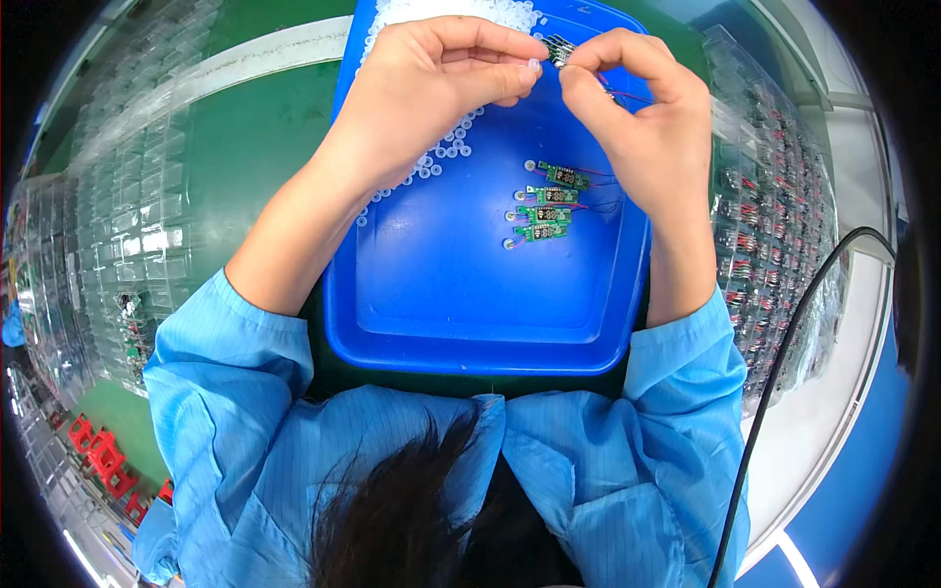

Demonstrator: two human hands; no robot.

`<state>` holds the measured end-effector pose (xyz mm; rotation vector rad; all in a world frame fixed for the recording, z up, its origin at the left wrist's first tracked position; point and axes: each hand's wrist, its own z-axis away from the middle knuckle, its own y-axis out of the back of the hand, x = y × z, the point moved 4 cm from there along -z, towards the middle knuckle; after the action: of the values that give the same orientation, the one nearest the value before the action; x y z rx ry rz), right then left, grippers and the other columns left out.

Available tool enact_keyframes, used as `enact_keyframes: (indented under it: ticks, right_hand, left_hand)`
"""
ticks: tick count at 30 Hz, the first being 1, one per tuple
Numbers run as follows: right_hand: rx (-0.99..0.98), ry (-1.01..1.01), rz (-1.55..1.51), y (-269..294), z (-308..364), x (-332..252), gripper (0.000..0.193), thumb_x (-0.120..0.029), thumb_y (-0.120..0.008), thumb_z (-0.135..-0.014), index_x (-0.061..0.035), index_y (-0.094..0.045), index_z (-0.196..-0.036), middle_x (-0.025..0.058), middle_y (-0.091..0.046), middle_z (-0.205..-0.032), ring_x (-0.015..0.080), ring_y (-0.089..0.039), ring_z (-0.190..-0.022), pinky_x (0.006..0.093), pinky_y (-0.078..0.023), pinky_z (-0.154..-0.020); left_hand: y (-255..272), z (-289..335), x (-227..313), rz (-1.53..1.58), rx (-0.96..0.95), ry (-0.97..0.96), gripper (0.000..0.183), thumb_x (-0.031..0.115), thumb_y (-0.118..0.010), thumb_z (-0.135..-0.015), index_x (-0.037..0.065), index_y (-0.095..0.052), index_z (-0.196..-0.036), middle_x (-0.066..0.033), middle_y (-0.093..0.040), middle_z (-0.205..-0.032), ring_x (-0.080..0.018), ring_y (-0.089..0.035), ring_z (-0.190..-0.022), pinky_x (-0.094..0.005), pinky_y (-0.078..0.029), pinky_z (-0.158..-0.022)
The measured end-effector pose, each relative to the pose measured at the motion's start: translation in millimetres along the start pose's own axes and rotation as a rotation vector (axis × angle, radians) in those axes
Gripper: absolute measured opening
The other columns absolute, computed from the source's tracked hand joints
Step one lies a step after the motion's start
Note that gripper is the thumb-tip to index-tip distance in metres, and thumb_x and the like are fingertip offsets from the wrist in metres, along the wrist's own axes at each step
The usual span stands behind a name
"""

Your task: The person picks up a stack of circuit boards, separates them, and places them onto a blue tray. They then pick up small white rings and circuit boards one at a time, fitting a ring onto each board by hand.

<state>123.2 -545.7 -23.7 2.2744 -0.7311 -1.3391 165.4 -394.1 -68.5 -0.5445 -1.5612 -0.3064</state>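
Observation:
My left hand (446,73) is over the far part of the blue tray (470,338), its thumb and fingers pinched together. A tiny whitish bit shows at the thumb tip, too small to name. Close beside those fingertips, my right hand (642,108) pinches a small circuit board (560,49) between thumb and forefinger. Thin red wires (627,95) trail from it under the palm. Below, several green circuit boards (551,195) with small displays lie in a column in the tray. Each has a small round part with a pale ring (520,196) at its left end.
Small translucent white rings (451,150) lie scattered under my left wrist, with a heap of them (461,12) at the tray's far end. Stacked clear plastic trays stand at left (127,225) and right (760,235), the right ones holding wired parts. A black cable (784,343) curves along the right.

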Motion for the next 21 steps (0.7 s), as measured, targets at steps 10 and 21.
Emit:
enact_keyframes:
  ticks: [10,21]
  right_hand:
    - [0.005,0.043,0.101,-7.0,2.0,-5.2,0.006,-0.003,-0.065,-0.069,-0.0032,-0.06,-0.074,0.0013,-0.058,-0.072,0.013,-0.053,-0.077,0.0255,-0.043,-0.071]
    - [0.019,0.195,0.405,-4.9,1.4,-19.3,0.009,-0.006,-0.066,-0.064,-0.0084,-0.063,-0.072,0.002,-0.06,-0.075,0.0187,-0.054,-0.084,0.0303,-0.046,-0.071]
  left_hand:
    - [-6.4,3.0,3.6,0.037,0.02,0.005,0.019,0.001,-0.062,-0.082,-0.002,-0.063,-0.1,-0.0073,-0.066,-0.088,-0.0103,-0.061,-0.078,-0.0211,-0.05,-0.072]
    - [-9.8,8.9,9.4,-0.239,0.141,-0.165,0.019,0.003,-0.066,-0.078,-0.002,-0.066,-0.096,-0.0104,-0.068,-0.083,-0.0129,-0.065,-0.076,-0.0234,-0.053,-0.071]
